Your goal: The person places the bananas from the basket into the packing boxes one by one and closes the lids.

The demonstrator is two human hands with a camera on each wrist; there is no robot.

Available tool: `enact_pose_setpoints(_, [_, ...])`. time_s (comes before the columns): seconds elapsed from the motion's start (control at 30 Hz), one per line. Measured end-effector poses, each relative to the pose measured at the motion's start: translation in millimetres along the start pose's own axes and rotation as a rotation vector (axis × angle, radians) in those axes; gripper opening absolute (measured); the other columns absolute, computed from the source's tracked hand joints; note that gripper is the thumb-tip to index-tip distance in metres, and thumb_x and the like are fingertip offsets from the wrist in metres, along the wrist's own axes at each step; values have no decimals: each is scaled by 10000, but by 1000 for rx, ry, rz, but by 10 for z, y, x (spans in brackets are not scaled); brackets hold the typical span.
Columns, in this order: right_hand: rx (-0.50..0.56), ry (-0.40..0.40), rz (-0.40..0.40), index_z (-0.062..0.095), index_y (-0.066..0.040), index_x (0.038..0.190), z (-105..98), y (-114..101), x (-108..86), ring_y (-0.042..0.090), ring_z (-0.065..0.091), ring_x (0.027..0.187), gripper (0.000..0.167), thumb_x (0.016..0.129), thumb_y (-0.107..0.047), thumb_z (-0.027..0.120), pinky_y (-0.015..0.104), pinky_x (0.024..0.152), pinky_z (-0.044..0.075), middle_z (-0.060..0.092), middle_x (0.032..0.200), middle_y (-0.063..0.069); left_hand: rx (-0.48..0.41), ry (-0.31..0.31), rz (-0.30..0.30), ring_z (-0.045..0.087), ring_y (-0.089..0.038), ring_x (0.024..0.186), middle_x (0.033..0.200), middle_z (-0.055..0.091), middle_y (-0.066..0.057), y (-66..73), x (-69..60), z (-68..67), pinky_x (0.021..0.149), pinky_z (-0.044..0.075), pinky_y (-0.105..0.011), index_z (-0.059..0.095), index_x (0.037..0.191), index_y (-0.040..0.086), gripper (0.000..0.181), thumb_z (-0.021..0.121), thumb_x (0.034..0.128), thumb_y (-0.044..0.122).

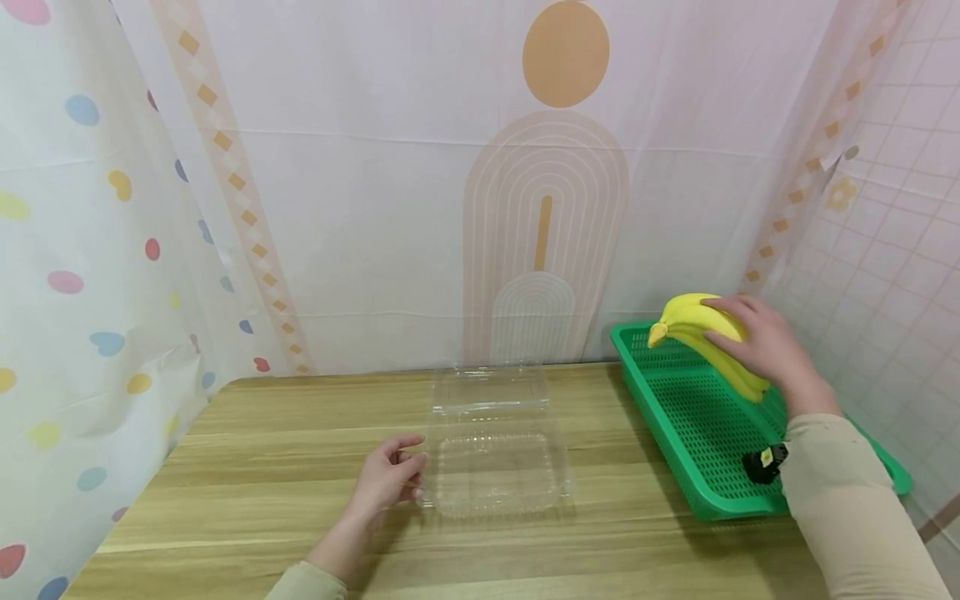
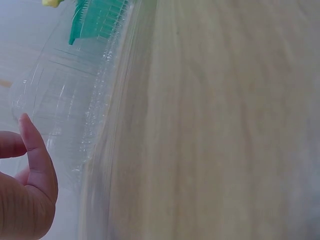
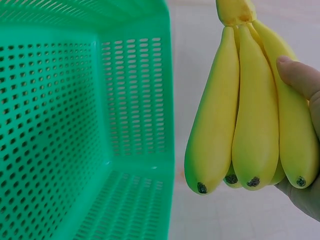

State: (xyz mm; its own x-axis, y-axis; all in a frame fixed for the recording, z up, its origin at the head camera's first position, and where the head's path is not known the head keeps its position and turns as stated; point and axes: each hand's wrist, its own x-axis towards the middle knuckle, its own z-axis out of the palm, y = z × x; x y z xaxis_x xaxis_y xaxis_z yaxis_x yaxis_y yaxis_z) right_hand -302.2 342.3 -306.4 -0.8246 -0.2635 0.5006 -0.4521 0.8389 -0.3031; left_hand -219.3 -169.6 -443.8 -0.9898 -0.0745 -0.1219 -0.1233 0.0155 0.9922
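A bunch of yellow bananas (image 1: 701,321) (image 3: 255,110) is gripped by my right hand (image 1: 768,346) (image 3: 305,100), held above the green basket (image 1: 667,433) (image 3: 170,100). In the right wrist view the thumb lies along one banana, and the stem end is at the top. A clear plastic container (image 1: 495,471) (image 2: 65,95) stands with its lid raised on the table. My left hand (image 1: 386,475) (image 2: 30,185) is at the container's left edge, fingers loosely bent; whether they touch it I cannot tell.
A small black item (image 1: 763,465) with a yellow-and-white mark lies in the basket's near right part, by the right sleeve. The wooden table (image 1: 285,467) reaches back to a patterned curtain (image 1: 375,233). Another curtain with coloured dots (image 1: 90,275) hangs at the left.
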Motion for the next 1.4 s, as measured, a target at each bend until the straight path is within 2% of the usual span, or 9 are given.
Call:
enact_pose_setpoints(0.53, [16,34,-89,575,-88,1350,34,-416,126,531,411,1186,455,928,-198,707,672,897,364,482,1349,281,-4,1,4,548,-143,647,826,530,-67,21,-21,11,510,530,-219,524,1322,-79,403,608,931,-38])
enact_pose_setpoints(0.93, [52,77,-203,604,-110,1317,112,-709,204,481,453,1176,457,883,-126,746,636,881,403,503,1339,250,-9,1,6,545,-140,642,820,527,-69,16,-12,11,506,532,-218,525,1314,-91,399,607,927,-42])
enact_pose_setpoints(1.4, [64,82,-305,615,-133,1310,311,-1021,223,463,470,1158,486,852,-119,778,625,903,401,514,1341,225,-17,8,9,558,-144,626,830,542,-71,-6,-3,17,495,523,-211,520,1308,-104,403,619,923,-41])
